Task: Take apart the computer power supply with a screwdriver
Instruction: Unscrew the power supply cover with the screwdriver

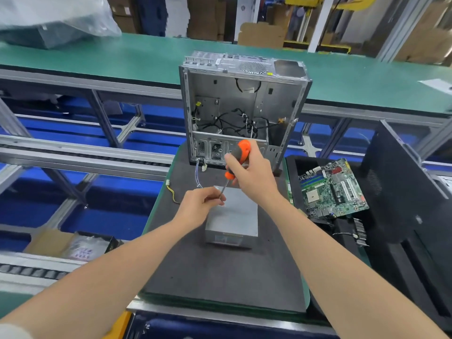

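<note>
Grey mat: one power supply, one screwdriver

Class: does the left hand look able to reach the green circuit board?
Probably not: the left hand pinches the orange-handled screwdriver, and the right forearm bars the way to the green circuit board.

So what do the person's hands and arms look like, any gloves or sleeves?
No gloves: the left hand and right hand are bare, with no rings, watch or wristband showing. The left forearm and right forearm are uncovered. A pale patch at the bottom left corner may be a sleeve edge; too little shows to tell.
</note>
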